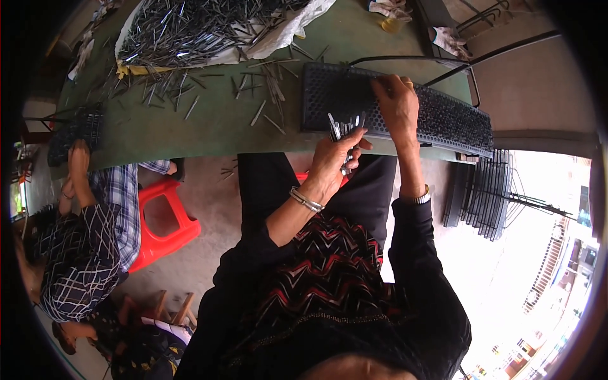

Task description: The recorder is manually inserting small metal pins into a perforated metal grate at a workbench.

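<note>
My left hand (332, 159) is closed around a bundle of thin dark metal strips (345, 126), which stick up past the fingers near the table's front edge. Above a long black tray full of small holes (329, 95), my right hand (399, 104) points down with its fingers bent together. Whatever those fingertips pinch, if anything, is too small to make out. Right of that hand, many holes of the tray look filled with dark pieces; to its left the holes look bare. A big heap of the same strips (190, 31) lies on a white sack at the far left.
Loose strips (269, 82) are scattered over the green table (215, 136). Black metal rods (411, 60) run behind the tray. Several black racks (484, 196) stand at right. A co-worker's hand (79, 158) works at another tray at left, beside a red stool (168, 221).
</note>
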`<control>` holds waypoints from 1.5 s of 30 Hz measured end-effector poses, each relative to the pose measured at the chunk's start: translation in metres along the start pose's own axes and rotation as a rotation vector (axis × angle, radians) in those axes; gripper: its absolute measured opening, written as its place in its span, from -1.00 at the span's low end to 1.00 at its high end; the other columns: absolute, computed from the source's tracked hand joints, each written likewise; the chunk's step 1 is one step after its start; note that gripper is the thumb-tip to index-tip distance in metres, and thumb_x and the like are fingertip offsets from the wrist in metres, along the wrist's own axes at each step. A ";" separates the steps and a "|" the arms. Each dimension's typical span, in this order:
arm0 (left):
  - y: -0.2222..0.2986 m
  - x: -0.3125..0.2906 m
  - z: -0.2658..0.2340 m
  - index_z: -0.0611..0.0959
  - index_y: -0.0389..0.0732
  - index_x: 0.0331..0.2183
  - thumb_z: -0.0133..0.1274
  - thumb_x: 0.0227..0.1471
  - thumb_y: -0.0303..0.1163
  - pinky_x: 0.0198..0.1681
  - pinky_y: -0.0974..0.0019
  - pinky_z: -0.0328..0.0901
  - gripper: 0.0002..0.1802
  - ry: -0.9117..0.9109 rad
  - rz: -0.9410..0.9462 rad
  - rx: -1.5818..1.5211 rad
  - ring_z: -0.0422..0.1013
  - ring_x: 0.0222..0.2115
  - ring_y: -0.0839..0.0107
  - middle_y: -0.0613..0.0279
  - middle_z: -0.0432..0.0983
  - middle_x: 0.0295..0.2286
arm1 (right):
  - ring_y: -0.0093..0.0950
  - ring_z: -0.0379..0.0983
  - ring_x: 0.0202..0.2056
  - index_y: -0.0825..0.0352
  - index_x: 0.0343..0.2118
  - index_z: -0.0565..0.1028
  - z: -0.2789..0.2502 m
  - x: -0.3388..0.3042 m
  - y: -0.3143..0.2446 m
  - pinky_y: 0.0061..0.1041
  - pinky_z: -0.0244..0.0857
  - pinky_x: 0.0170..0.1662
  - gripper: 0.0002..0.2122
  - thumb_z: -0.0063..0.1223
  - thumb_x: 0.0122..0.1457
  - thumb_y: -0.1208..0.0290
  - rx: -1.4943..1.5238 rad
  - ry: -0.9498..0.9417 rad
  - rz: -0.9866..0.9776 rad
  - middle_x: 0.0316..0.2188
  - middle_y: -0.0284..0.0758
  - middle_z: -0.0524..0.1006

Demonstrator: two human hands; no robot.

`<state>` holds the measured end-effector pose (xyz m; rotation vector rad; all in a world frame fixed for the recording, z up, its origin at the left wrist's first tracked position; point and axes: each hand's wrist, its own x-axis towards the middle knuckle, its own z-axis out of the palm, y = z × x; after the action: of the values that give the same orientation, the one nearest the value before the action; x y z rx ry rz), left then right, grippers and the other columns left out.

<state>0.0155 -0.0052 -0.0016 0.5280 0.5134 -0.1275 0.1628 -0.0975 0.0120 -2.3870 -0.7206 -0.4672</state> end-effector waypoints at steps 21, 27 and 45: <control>-0.005 -0.006 -0.003 0.59 -0.24 -0.27 0.14 0.02 -0.32 -0.65 0.60 0.10 -0.76 -0.006 0.066 0.086 0.29 -0.59 0.64 0.15 0.58 -0.44 | -0.64 0.39 -0.52 0.43 -0.39 0.45 -0.054 -0.027 -0.020 -0.64 0.29 -0.47 -0.90 0.03 0.08 0.50 0.806 -0.715 0.492 -0.56 -0.39 0.45; -0.009 -0.004 -0.005 0.58 -0.27 -0.25 0.12 0.05 -0.27 -0.58 0.50 0.28 -0.71 0.082 0.030 -0.010 0.40 -0.53 0.54 0.16 0.57 -0.41 | -0.58 0.47 -0.52 0.43 -0.37 0.42 -0.057 -0.020 -0.022 -0.64 0.35 -0.44 -0.92 -0.04 0.14 0.52 0.616 -0.239 0.435 -0.54 -0.31 0.52; -0.017 0.003 -0.011 0.50 -0.30 -0.18 0.00 0.13 -0.34 -0.57 0.51 0.19 -0.74 -0.067 -0.052 -0.083 0.26 -0.57 0.59 0.00 0.52 -0.40 | -0.54 0.44 -0.58 0.31 -0.35 0.44 -0.008 -0.012 0.010 -0.53 0.29 -0.46 -0.94 0.00 0.13 0.47 0.128 0.083 0.086 -0.57 -0.27 0.50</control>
<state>0.0093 -0.0143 -0.0190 0.4277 0.4653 -0.1726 0.1579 -0.1139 0.0086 -2.2550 -0.5908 -0.4665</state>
